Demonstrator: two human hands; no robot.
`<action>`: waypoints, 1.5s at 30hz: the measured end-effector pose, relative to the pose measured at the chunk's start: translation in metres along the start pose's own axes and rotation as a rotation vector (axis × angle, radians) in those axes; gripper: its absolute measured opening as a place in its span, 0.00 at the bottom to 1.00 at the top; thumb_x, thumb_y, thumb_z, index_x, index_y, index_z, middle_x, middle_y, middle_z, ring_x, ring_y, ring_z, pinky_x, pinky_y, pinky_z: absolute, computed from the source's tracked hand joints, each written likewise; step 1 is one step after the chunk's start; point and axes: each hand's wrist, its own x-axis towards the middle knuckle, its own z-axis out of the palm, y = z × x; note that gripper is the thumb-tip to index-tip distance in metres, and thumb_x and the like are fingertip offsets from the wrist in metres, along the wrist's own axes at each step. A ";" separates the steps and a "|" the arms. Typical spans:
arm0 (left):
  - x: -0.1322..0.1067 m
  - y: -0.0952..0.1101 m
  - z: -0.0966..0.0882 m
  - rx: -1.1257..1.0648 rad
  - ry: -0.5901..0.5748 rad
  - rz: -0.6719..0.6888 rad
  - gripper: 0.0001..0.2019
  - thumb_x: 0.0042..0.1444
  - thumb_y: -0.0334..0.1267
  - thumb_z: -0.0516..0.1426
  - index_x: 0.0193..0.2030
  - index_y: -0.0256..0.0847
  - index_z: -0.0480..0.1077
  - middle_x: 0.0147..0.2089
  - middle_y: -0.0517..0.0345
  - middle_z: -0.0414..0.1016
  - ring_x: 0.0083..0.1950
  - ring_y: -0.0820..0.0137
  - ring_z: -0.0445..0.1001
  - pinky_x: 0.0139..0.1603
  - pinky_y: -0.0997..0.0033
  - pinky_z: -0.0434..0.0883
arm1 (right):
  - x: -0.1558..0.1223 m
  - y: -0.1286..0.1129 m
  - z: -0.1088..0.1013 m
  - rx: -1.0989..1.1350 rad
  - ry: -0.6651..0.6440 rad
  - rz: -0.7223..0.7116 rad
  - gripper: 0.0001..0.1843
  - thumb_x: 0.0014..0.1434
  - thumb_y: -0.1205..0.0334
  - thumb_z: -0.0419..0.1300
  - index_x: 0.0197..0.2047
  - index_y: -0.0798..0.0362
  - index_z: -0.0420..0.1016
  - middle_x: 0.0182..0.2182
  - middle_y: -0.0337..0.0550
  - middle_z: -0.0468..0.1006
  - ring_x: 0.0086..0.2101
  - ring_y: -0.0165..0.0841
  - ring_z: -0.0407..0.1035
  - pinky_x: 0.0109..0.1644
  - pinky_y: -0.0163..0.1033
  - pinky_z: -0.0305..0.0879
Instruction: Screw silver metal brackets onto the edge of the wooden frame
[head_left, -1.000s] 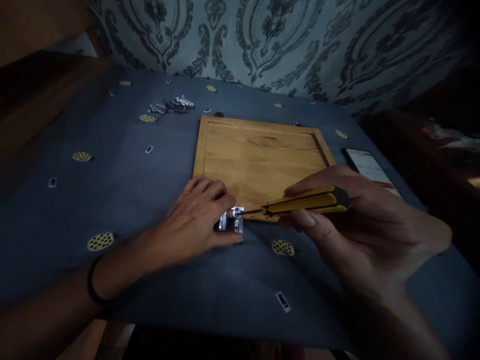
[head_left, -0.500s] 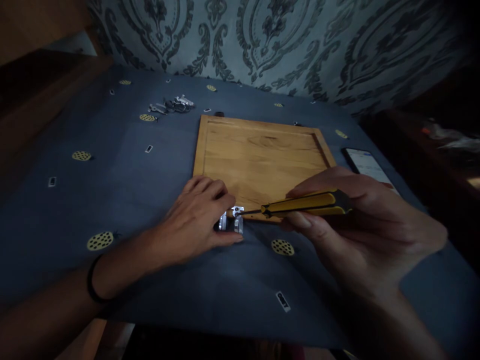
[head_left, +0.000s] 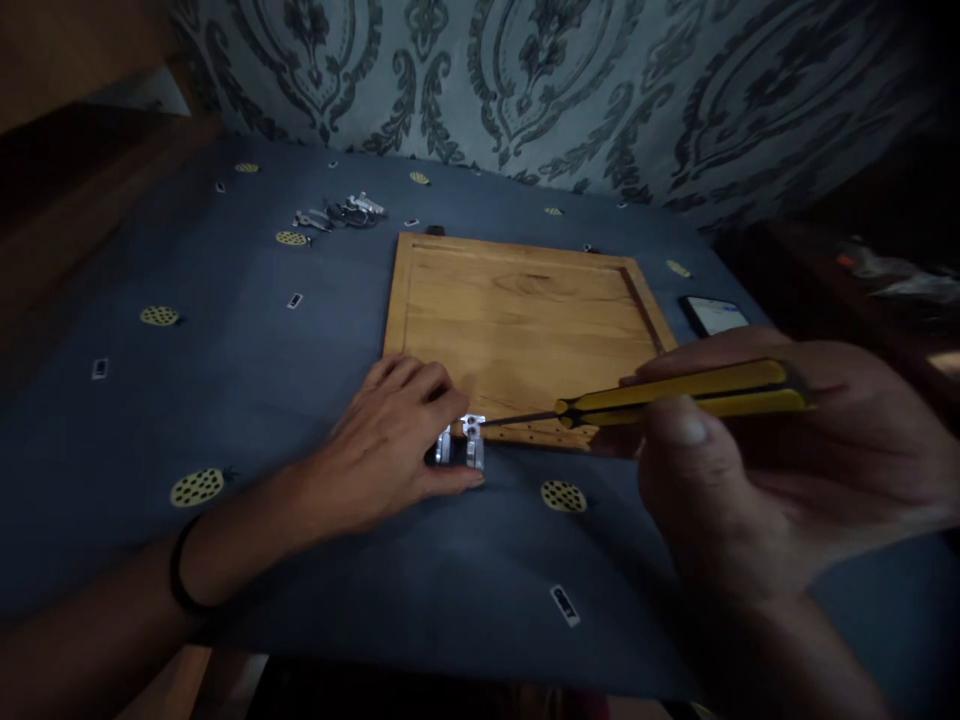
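Note:
A wooden panel [head_left: 525,320] lies flat on a blue patterned cloth [head_left: 225,400]. At its near left corner stands a small metal hinge [head_left: 463,443]. My left hand [head_left: 390,445] is closed around that hinge, thumb on the cloth below it and fingers curled on the panel's corner. My right hand [head_left: 795,470] grips a yellow-and-black screwdriver [head_left: 675,393] held almost level. Its thin shaft runs left and its tip touches the top of the hinge.
A small heap of metal fittings [head_left: 341,212] lies at the far left of the cloth. A phone [head_left: 712,313] with a lit screen rests right of the panel. A patterned wall rises behind. A dark wooden edge runs along the right.
My right hand has come closer to the camera and a little rightward with the screwdriver, so more of the shaft shows. The tip stays at the hinge. My left hand has not moved.

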 end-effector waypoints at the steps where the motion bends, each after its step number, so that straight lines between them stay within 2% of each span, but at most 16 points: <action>1: 0.000 0.000 0.000 -0.001 -0.002 -0.001 0.20 0.56 0.51 0.69 0.46 0.39 0.72 0.46 0.55 0.72 0.51 0.59 0.70 0.57 0.55 0.67 | 0.001 -0.001 0.002 -0.007 -0.012 -0.030 0.06 0.58 0.67 0.72 0.39 0.49 0.80 0.32 0.41 0.82 0.30 0.35 0.77 0.31 0.44 0.74; 5: 0.001 0.001 0.000 -0.001 -0.003 -0.002 0.21 0.56 0.52 0.69 0.46 0.40 0.72 0.45 0.55 0.72 0.50 0.59 0.70 0.57 0.54 0.67 | 0.002 -0.004 0.006 -0.040 -0.063 -0.060 0.10 0.57 0.72 0.71 0.40 0.49 0.80 0.33 0.39 0.82 0.29 0.33 0.75 0.31 0.42 0.75; 12: 0.002 0.001 0.000 0.008 -0.001 -0.005 0.21 0.55 0.53 0.69 0.44 0.39 0.72 0.45 0.55 0.72 0.50 0.59 0.70 0.57 0.54 0.68 | 0.001 -0.005 0.008 -0.054 -0.102 -0.043 0.09 0.58 0.70 0.71 0.39 0.48 0.79 0.32 0.37 0.81 0.28 0.32 0.74 0.30 0.41 0.74; 20: 0.001 0.002 -0.002 0.007 -0.033 -0.021 0.18 0.57 0.50 0.68 0.45 0.41 0.72 0.46 0.54 0.73 0.51 0.58 0.70 0.58 0.54 0.67 | 0.003 0.002 0.007 -0.044 0.020 -0.089 0.09 0.55 0.71 0.71 0.38 0.49 0.81 0.31 0.39 0.81 0.26 0.33 0.75 0.25 0.40 0.70; 32: 0.002 0.002 0.000 0.019 -0.008 -0.003 0.20 0.56 0.50 0.69 0.46 0.39 0.73 0.45 0.54 0.73 0.50 0.59 0.70 0.56 0.55 0.68 | 0.007 0.001 0.011 0.001 -0.083 -0.124 0.12 0.57 0.76 0.68 0.37 0.49 0.77 0.30 0.39 0.80 0.27 0.32 0.74 0.28 0.38 0.71; 36: 0.001 0.001 0.001 0.025 0.005 0.003 0.21 0.56 0.50 0.69 0.47 0.39 0.73 0.45 0.54 0.73 0.50 0.58 0.70 0.55 0.55 0.68 | 0.008 0.002 0.012 0.001 -0.085 -0.126 0.10 0.56 0.74 0.70 0.35 0.49 0.77 0.29 0.39 0.80 0.28 0.31 0.75 0.28 0.37 0.72; 45: 0.002 0.003 -0.002 0.011 -0.003 -0.007 0.20 0.56 0.50 0.70 0.47 0.39 0.72 0.45 0.54 0.73 0.50 0.58 0.70 0.56 0.54 0.68 | 0.004 -0.001 0.011 -0.036 -0.065 -0.099 0.05 0.61 0.65 0.69 0.38 0.45 0.78 0.29 0.40 0.80 0.27 0.35 0.74 0.27 0.42 0.70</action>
